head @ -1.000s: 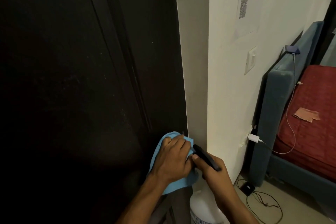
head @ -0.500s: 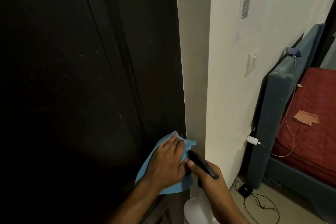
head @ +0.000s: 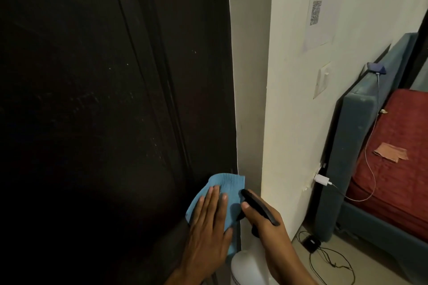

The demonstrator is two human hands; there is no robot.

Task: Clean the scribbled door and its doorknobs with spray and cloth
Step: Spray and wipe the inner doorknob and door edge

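Since the earlier frames, the left hand (head: 209, 222) has uncurled and now lies flat, fingers straight, pressing the blue cloth (head: 223, 194) against the dark door (head: 92, 111).

Faint pale scribbles show on the door above and to the left of that hand. Just right of it, the right hand (head: 266, 227) grips the neck of a white spray bottle (head: 249, 266), forefinger curled by the black trigger head (head: 259, 206), whose nozzle nearly touches the cloth. Whether the bottle holds liquid cannot be told. Beyond the right hand stand a white wall (head: 289, 99), a plugged-in charger (head: 322, 179) and a bed with a red mattress (head: 393, 157).
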